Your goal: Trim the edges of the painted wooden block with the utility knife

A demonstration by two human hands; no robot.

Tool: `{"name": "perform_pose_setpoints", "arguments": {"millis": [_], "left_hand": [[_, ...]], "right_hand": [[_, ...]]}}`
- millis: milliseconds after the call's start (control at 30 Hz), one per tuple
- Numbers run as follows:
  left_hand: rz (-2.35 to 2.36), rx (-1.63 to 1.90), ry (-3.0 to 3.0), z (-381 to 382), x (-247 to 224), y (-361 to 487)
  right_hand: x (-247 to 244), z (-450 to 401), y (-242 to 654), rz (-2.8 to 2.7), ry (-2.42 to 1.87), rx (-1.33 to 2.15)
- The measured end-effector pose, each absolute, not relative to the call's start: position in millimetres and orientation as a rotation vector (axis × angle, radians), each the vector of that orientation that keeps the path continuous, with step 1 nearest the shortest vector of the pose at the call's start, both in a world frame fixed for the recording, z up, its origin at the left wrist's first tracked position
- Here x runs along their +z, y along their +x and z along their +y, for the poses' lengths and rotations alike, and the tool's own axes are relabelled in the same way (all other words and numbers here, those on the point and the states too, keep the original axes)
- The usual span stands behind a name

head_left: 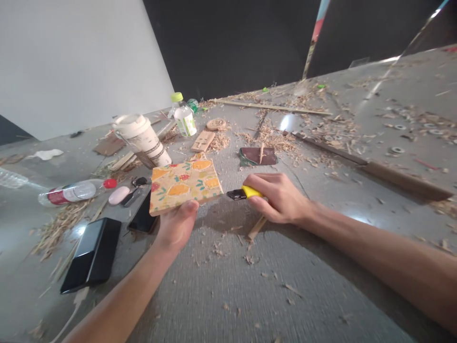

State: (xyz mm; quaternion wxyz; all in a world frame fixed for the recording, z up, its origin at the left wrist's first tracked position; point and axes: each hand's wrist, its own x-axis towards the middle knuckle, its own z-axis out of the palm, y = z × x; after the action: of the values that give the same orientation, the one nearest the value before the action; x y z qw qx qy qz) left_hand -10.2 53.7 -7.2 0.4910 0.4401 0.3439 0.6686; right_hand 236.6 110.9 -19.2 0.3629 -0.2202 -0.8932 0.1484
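Observation:
My left hand (178, 226) grips a flat wooden board (184, 185) by its near edge, thumb at the front and the other fingers hidden beneath it. Pineapple-like yellow fruit, red berries and green leaves decorate the board's upper face. In my right hand (280, 197) is a yellow-and-black utility knife (252, 192), the fingers closed round its handle. The knife's black front end points left, close to the board's right edge; I cannot tell whether they touch. A thin wood strip (257, 227) lies on the grey surface below my right hand.
At left are a lidded cup (143, 138), a red-capped bottle (74, 191), a black power bank (92, 255) with a cable, and a phone (143, 214). A green-capped bottle (183, 116), a brown sandpaper piece (259, 156) and a long wood strip (407, 181) lie beyond, among shavings.

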Motion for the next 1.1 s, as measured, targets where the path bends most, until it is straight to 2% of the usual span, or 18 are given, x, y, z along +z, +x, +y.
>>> {"name": "perform_pose_setpoints", "arguments": {"millis": [267,433,633,1000,1100], "left_hand": [[0.833,1.605,1.127,51,-6,-10],[0.858,1.576,1.194,48,-5,-8],[0.824,1.513,1.195,43,-5,-1],[0.878,1.575,1.172,50,-3,-8],[0.869,1.568,1.192,45,-2,-6]], "right_hand": [[-18,111,238,-2.337,-0.553,0.379],[-13,110,236,-2.302,-0.543,0.203],[-15,116,238,-2.243,-0.854,0.127],[-19,111,237,-2.274,-0.566,0.354],[-19,112,237,-2.281,-0.522,0.326]]}}
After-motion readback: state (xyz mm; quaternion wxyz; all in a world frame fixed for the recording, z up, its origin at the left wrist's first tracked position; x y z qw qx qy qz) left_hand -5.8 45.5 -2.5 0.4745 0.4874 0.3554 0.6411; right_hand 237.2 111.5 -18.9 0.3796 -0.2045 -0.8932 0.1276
